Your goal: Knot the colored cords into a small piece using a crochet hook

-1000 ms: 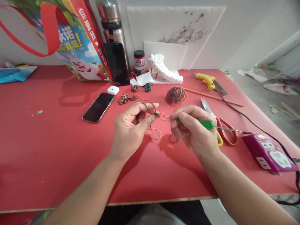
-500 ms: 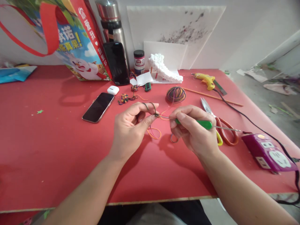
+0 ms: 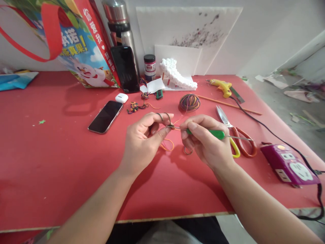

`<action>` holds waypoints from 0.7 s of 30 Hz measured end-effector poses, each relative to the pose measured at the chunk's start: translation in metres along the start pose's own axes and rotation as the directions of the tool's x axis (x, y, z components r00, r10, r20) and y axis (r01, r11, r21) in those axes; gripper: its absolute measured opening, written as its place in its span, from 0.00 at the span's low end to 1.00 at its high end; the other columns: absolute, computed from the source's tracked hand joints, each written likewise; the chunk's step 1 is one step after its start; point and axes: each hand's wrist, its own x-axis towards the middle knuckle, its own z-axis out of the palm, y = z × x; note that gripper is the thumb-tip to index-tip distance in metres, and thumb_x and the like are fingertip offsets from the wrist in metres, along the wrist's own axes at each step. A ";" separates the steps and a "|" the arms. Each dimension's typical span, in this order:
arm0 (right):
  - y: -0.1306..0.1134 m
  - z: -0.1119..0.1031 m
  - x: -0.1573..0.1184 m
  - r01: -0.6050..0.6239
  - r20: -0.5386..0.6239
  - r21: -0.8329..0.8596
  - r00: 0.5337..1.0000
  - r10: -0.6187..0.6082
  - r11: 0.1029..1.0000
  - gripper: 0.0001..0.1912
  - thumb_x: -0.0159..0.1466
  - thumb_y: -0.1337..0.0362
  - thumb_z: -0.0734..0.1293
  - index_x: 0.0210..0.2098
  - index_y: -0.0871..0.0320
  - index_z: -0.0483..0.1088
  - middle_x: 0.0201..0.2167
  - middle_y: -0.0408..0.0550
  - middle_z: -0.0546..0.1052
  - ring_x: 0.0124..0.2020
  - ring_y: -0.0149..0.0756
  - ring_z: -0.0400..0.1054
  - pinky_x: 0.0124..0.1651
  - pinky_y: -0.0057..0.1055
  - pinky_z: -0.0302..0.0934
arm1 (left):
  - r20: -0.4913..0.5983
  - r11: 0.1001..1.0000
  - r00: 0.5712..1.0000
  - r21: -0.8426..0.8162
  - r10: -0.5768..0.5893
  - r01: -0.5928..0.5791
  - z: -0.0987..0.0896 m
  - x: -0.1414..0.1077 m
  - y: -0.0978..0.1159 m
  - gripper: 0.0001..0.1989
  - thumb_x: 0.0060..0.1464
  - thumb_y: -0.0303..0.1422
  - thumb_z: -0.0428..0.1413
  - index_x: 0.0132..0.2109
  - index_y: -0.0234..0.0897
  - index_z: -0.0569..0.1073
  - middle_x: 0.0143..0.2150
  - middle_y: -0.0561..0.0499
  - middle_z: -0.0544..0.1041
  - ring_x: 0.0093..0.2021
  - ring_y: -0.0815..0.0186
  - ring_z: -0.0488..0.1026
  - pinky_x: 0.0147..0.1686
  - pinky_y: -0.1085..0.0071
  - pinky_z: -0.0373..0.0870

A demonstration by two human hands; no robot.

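Note:
My left hand (image 3: 143, 139) pinches a small piece of dark yarn (image 3: 171, 125) between thumb and fingertips, with the strand looped over its index finger. My right hand (image 3: 207, 139) is closed around the green handle of a crochet hook (image 3: 216, 134). The hook's thin metal tip reaches left to the yarn at my left fingertips. An orange and pink loop of yarn (image 3: 167, 145) hangs below them. Just beyond my hands sits a ball of multicoloured yarn (image 3: 189, 102), with a strand running toward my fingers. How the hook tip passes through the stitch is too small to tell.
Scissors (image 3: 235, 135) and a purple power strip (image 3: 289, 164) lie right of my right hand. Behind are a glue gun (image 3: 222, 87), a wooden stick (image 3: 231, 104) and a white model (image 3: 176, 76). At left are a phone (image 3: 106, 117), an earbud case (image 3: 122, 98) and a gift bag (image 3: 86, 51).
My right hand has moved slightly left, bringing the hook closer to my left hand, and its tip now reaches farther over the pinched yarn. The left hand keeps its pinch.

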 end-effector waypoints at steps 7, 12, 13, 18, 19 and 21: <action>0.004 0.010 0.005 -0.082 0.027 0.196 0.997 0.079 0.977 0.09 0.63 0.56 0.76 0.34 0.56 0.79 0.25 0.42 0.77 0.18 0.25 0.63 0.20 0.26 0.64 | 0.116 0.886 0.955 -0.357 -0.272 0.295 0.003 0.003 -0.005 0.11 0.45 0.27 0.72 0.38 0.39 0.87 0.35 0.49 0.81 0.36 0.67 0.77 0.41 0.70 0.76; 0.008 0.013 0.007 -0.081 0.049 0.293 0.996 0.070 0.953 0.07 0.64 0.58 0.76 0.34 0.56 0.79 0.26 0.41 0.78 0.19 0.24 0.62 0.23 0.25 0.66 | 0.098 0.862 0.951 -0.404 -0.292 0.306 0.007 0.001 -0.004 0.11 0.43 0.25 0.72 0.38 0.38 0.87 0.33 0.51 0.79 0.35 0.70 0.76 0.38 0.74 0.75; 0.009 0.013 0.008 -0.085 0.050 0.308 0.996 0.073 0.947 0.07 0.64 0.59 0.76 0.34 0.56 0.80 0.26 0.41 0.78 0.19 0.24 0.62 0.23 0.25 0.66 | 0.089 0.868 0.955 -0.399 -0.282 0.294 0.008 0.000 -0.004 0.12 0.44 0.26 0.73 0.38 0.39 0.87 0.33 0.52 0.79 0.35 0.70 0.76 0.38 0.75 0.75; 0.008 0.014 0.007 -0.102 0.036 0.344 0.995 0.096 0.933 0.06 0.63 0.60 0.76 0.34 0.56 0.81 0.26 0.42 0.79 0.19 0.24 0.63 0.24 0.24 0.66 | 0.094 0.906 0.973 -0.355 -0.210 0.230 0.007 -0.003 -0.004 0.11 0.47 0.28 0.72 0.40 0.41 0.88 0.37 0.51 0.81 0.35 0.71 0.73 0.35 0.78 0.73; 0.008 0.014 0.007 -0.106 0.033 0.339 0.994 0.101 0.935 0.06 0.63 0.60 0.76 0.34 0.56 0.81 0.26 0.42 0.79 0.20 0.24 0.63 0.24 0.24 0.66 | 0.093 0.916 0.975 -0.337 -0.199 0.219 0.007 -0.004 -0.004 0.11 0.48 0.29 0.72 0.41 0.41 0.88 0.37 0.51 0.81 0.35 0.71 0.73 0.33 0.78 0.73; 0.008 0.014 0.007 -0.112 0.031 0.317 0.994 0.108 0.942 0.06 0.63 0.60 0.76 0.34 0.56 0.81 0.26 0.42 0.79 0.20 0.24 0.63 0.24 0.25 0.67 | 0.082 0.932 0.978 -0.299 -0.191 0.207 0.006 -0.003 -0.003 0.11 0.48 0.30 0.72 0.41 0.41 0.88 0.38 0.50 0.81 0.34 0.71 0.72 0.31 0.78 0.72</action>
